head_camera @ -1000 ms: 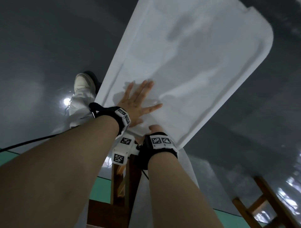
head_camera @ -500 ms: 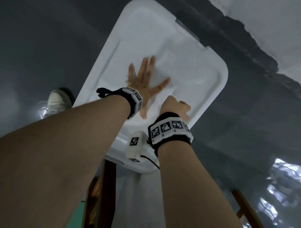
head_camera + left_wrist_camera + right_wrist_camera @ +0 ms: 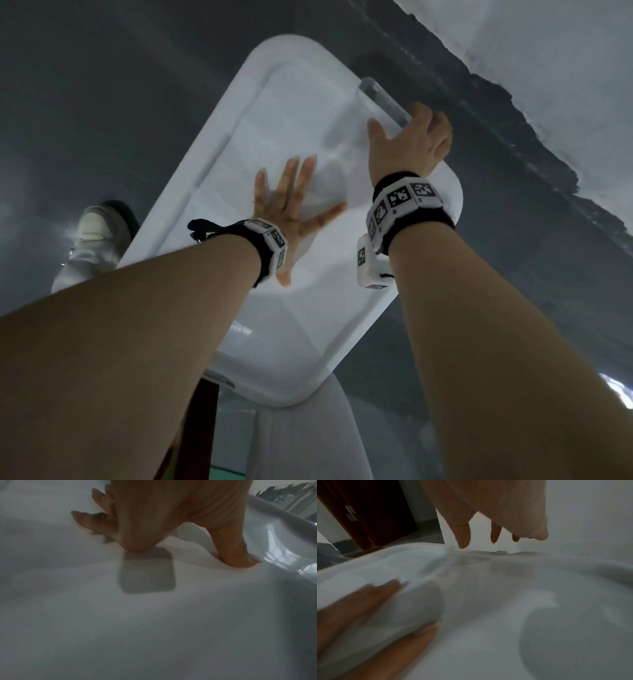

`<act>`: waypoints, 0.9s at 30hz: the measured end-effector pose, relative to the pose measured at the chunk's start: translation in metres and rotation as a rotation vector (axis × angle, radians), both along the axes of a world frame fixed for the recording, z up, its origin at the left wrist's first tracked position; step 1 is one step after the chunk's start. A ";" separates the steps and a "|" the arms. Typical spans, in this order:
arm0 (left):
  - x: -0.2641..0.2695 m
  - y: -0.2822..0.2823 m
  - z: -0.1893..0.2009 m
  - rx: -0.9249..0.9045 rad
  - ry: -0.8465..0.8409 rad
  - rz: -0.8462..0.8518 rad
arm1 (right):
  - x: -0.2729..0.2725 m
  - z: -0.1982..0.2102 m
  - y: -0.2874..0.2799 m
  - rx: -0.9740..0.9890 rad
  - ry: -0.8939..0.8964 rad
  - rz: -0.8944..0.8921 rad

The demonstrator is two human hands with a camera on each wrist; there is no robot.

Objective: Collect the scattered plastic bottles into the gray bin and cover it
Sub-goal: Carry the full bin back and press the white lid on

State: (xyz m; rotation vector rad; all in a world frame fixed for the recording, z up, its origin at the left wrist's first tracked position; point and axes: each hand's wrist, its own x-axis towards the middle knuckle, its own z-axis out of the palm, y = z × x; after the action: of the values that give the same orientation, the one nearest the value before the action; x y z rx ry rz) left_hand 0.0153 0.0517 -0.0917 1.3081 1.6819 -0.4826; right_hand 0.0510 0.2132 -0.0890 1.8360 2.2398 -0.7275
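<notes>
my left hand (image 3: 291, 209) lies spread flat on the white lid (image 3: 219, 171), which seems to sit on the bin. at two o'clock my right hand (image 3: 412, 144) curls over the rim; i'd press evenly so each corner seats.

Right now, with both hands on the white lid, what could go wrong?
1. The left hand presses flat mid-panel on the lid; this could flex the centre and leave corners unseated.
2. The right hand works only the clear latch at the far edge; the near end may stay unclipped.
3. Its fingers hang over that rim and might get pinched if the latch snaps shut.
</notes>
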 end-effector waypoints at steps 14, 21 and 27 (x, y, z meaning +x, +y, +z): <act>-0.002 0.007 0.004 -0.073 -0.055 0.023 | -0.006 -0.015 0.037 -0.173 -0.022 0.134; -0.002 0.008 0.005 -0.095 -0.068 0.029 | 0.019 -0.017 0.020 -0.051 0.274 0.095; -0.003 0.008 0.002 -0.097 -0.063 0.019 | 0.015 -0.026 0.016 -0.013 0.322 0.020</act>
State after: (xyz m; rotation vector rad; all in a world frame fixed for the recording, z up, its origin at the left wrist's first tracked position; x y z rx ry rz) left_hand 0.0120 0.0595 -0.0893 1.2236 1.5980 -0.5013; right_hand 0.0659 0.2294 -0.1146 1.7953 2.4291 -1.1004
